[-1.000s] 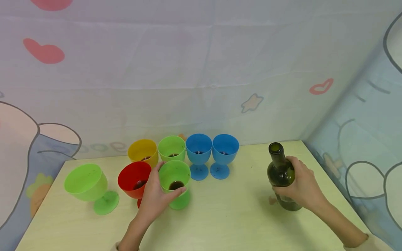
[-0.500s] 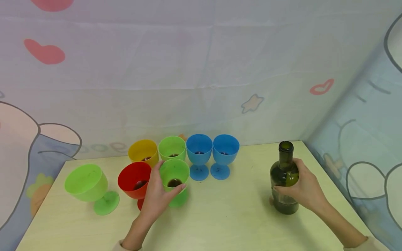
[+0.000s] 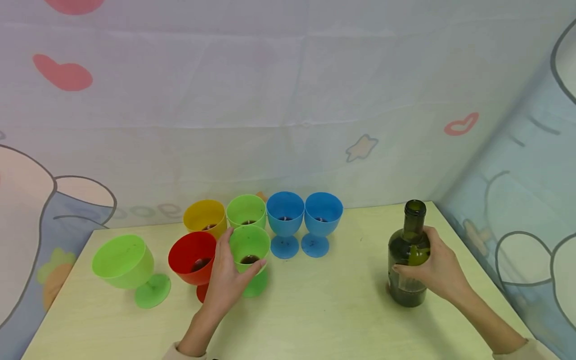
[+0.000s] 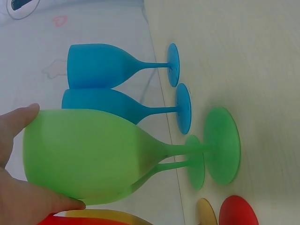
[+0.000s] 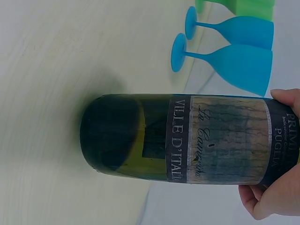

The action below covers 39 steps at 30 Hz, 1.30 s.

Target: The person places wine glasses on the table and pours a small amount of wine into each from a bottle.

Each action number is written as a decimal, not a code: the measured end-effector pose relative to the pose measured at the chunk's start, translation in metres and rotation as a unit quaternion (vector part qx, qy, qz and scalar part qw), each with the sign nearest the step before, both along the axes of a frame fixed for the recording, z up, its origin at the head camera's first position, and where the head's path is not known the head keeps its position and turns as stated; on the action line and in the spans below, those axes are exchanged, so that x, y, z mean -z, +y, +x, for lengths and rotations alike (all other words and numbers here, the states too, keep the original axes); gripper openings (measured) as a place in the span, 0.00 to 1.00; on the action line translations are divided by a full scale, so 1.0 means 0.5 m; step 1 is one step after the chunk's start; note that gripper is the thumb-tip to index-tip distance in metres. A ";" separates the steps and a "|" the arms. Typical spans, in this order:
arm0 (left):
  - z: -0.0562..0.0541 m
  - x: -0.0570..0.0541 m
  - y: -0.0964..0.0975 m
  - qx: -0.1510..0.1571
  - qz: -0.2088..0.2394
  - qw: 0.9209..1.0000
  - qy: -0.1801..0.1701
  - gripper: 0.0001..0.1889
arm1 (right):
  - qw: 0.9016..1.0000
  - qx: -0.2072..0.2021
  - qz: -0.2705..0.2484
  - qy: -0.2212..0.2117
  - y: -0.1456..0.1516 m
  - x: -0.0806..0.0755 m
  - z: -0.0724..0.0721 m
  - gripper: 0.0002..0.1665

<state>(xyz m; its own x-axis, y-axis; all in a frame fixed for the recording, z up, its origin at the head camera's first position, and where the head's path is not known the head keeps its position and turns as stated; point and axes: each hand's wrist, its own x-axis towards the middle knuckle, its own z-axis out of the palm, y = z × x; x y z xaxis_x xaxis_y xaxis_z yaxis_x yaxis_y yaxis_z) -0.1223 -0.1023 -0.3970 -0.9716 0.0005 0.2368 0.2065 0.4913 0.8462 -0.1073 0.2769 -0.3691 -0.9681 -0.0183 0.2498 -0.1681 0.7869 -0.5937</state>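
Observation:
My left hand (image 3: 227, 280) holds a green goblet (image 3: 247, 245) by its bowl, thumb on the near side. Dark liquid lies in the bottom of that goblet. In the left wrist view the goblet's bowl (image 4: 89, 154) sits between thumb and fingers, its foot close to the tabletop. My right hand (image 3: 436, 265) grips a dark green wine bottle (image 3: 407, 250), uncorked and upright, at the right of the table. Its label (image 5: 225, 140) faces the right wrist camera. Whether the bottle's base touches the table I cannot tell.
A red goblet (image 3: 189, 255) stands just left of my left hand. Behind are a yellow goblet (image 3: 204, 215), another green goblet (image 3: 245, 207) and two blue goblets (image 3: 285, 212), with dark liquid inside. A third green goblet (image 3: 123, 260) stands at far left. Cloth walls (image 3: 288, 100) enclose the table (image 3: 324, 310).
The bottle has gone from leaning to upright, its neck moving right, in my right hand. The green goblet in my left hand has shifted slightly left and back.

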 end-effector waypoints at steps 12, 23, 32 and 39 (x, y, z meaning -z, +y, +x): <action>0.016 -0.011 0.010 -0.019 -0.023 0.999 0.023 0.48 | 1.000 -0.002 0.007 -0.009 0.006 -0.002 0.003 0.52; 0.045 -0.064 -0.006 -0.018 -0.023 0.998 0.057 0.44 | 1.000 -0.012 0.008 -0.004 0.009 0.000 0.001 0.52; 0.067 -0.100 -0.082 -0.049 0.044 0.991 0.119 0.38 | 1.000 -0.015 0.009 -0.006 0.012 -0.003 0.001 0.52; 0.077 -0.109 -0.162 -0.117 0.027 0.989 0.090 0.38 | 1.000 -0.015 0.010 -0.008 0.016 -0.002 0.002 0.52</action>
